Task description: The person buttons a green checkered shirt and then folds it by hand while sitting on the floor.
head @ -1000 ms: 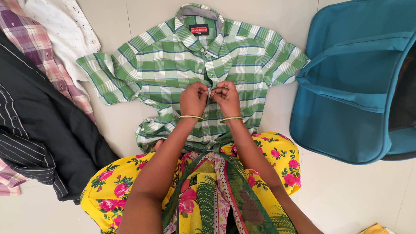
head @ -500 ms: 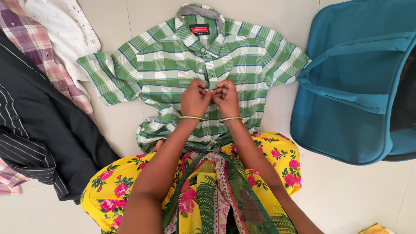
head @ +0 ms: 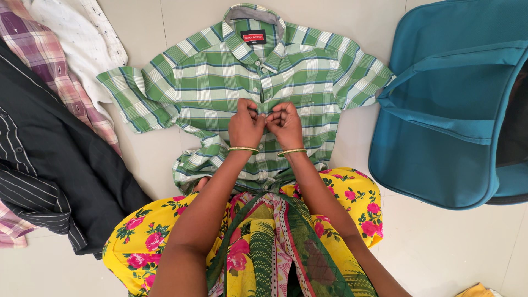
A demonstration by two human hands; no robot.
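A green and white checked short-sleeved shirt lies flat on the pale floor, front up, collar away from me. My left hand and my right hand sit side by side on its middle, fingers curled and pinching the button placket from either side. Each wrist carries a thin gold bangle. The button under my fingertips is hidden. The shirt's hem reaches my lap, which is covered in yellow floral cloth.
A pile of clothes lies at the left: a black striped garment, a pink checked shirt and a white one. A teal bag, open at its right side, stands at the right. Pale tiled floor surrounds them.
Both hands have crept a little up the placket towards the collar and stay pressed together; the shirt has not shifted.
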